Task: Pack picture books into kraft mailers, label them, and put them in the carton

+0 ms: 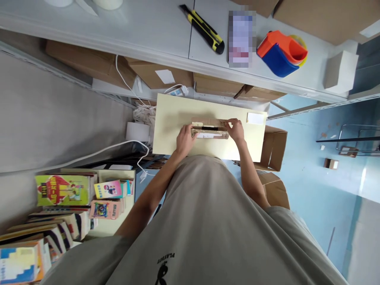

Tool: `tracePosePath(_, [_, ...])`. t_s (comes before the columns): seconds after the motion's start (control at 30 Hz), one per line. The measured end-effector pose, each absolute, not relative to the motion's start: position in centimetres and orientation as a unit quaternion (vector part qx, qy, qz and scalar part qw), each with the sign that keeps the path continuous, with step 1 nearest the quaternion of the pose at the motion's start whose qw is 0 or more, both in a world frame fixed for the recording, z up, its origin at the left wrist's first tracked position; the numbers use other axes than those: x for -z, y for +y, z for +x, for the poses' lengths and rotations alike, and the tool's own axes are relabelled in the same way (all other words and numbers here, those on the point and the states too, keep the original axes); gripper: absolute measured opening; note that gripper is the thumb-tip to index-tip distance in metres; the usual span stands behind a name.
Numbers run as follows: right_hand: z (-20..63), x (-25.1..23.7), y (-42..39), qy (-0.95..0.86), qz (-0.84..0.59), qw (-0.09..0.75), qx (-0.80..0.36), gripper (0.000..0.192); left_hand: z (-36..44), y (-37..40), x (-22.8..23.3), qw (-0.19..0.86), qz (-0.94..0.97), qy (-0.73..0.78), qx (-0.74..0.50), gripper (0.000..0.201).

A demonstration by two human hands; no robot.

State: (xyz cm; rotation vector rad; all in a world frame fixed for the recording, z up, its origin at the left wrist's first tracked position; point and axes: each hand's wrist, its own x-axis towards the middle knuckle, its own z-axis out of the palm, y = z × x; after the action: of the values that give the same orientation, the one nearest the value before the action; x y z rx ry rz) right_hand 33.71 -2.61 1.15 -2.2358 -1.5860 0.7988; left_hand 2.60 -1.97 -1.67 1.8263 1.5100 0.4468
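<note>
While the small cardboard box (pixel 208 122) sits long side across on the pale yellow table (pixel 255 138), right in front of the person, the left hand (pixel 184 139) has its fingers bent in around the left end and the right hand (pixel 236 130) is nearly closed, pinching the top right corner. Looks to me like the step is working the box's long flap, with something dark showing in the gap, though can't tell what, so I'd guess the next move calls for keeping both ends steady and level.
</note>
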Motion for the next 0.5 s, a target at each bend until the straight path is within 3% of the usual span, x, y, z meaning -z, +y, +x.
tracePosePath(0.1, [34.3,-0.4,-4.2,-0.533,-0.758,0.188,-0.326,0.035,2.3,-0.8,2.4,0.359,0.696,0.593,-0.185,0.063])
tracePosePath(0.23, [34.3,0.8,-6.0,-0.476,-0.752,0.227,-0.395,0.05,2.7,0.2,3.1,0.373,0.7,0.582,-0.177,0.042])
tracePosePath(0.5, [33.1,1.1,-7.6,-0.387,-0.788,0.282,-0.387,0.061,2.4,1.4,3.3,0.391,0.689,0.573,-0.21,0.041])
